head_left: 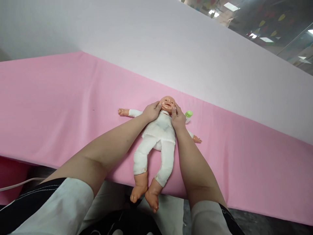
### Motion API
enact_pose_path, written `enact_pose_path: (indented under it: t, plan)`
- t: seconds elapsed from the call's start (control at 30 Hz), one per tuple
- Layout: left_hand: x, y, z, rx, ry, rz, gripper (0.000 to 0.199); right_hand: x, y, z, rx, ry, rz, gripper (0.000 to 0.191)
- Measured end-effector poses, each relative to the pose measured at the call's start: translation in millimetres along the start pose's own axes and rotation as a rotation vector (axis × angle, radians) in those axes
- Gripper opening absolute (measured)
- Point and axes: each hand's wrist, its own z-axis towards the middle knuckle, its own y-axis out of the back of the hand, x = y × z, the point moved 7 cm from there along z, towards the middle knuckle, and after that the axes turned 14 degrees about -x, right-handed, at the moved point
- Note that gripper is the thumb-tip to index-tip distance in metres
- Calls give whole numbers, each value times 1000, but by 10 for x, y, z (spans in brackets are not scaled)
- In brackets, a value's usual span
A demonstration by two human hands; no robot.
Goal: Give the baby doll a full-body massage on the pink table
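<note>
A baby doll [159, 128] with a hard head and a white cloth body lies on its back on the pink surface, legs pointing toward me. My left hand [152, 111] is against one side of its head, the thumb by the cheek. On the other side my right hand [178, 118] rests along the cheek, fingers pointing up beside the head. Between them the two hands hold the head; the fingertips behind it are partly hidden. Both doll arms stretch out sideways, and its feet hang past the near edge.
Just beyond my right hand is a small item with a light green top [188, 114], partly covered. A pink cover [61, 107] spreads over the long table. Behind it stands a white wall [151, 42] with a window [259, 26] above. A white cable [22, 184] runs at lower left.
</note>
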Motion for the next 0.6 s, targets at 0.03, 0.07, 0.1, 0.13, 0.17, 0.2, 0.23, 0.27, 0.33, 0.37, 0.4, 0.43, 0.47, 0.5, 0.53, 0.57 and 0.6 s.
enact_pose_path:
  t: [0.03, 0.07, 0.1, 0.13, 0.17, 0.2, 0.23, 0.27, 0.33, 0.37, 0.4, 0.43, 0.47, 0.5, 0.53, 0.57, 0.6]
  plan:
    - [-12, 6, -9, 11, 8, 3, 61, -5, -3, -4, 8, -22, -17, 68]
    - [-24, 12, -18, 23, 17, 7, 60, -6, -5, -8, 17, -41, -30, 71]
    - [-37, 17, -27, 34, 25, 10, 58, -3, -8, -12, 25, -56, -36, 74]
    - [-49, 22, -35, 44, 31, 11, 57, 4, -8, -15, 30, -66, -39, 77]
    - [-59, 26, -39, 51, 36, 11, 56, 11, -9, -17, 33, -72, -41, 80]
    - [-66, 29, -41, 54, 42, 9, 55, 16, -10, -18, 34, -77, -41, 82]
    - [-69, 31, -42, 56, 48, 6, 55, 15, -12, -17, 33, -83, -43, 83]
    - [-71, 31, -41, 55, 52, 6, 54, 10, -15, -15, 32, -88, -43, 84]
    - [-70, 33, -37, 46, 53, 18, 53, -7, -23, -5, 29, -93, -30, 84]
    - [-70, 36, -35, 40, 49, 27, 53, -17, -29, 1, 29, -93, -19, 85]
    - [-70, 39, -34, 34, 44, 37, 52, -28, -36, 6, 32, -92, -8, 85]
    - [-69, 40, -34, 31, 39, 43, 51, -40, -41, 12, 34, -91, 0, 85]
    - [-66, 40, -34, 30, 36, 45, 51, -52, -45, 15, 38, -91, 7, 85]
    - [-59, 39, -34, 29, 35, 43, 51, -62, -49, 18, 42, -91, 14, 84]
    - [-50, 37, -32, 27, 34, 38, 52, -68, -51, 18, 46, -90, 22, 83]
    - [-38, 34, -28, 23, 32, 30, 52, -70, -50, 18, 47, -87, 30, 80]
    - [-25, 28, -22, 19, 29, 19, 52, -68, -47, 16, 46, -79, 39, 77]
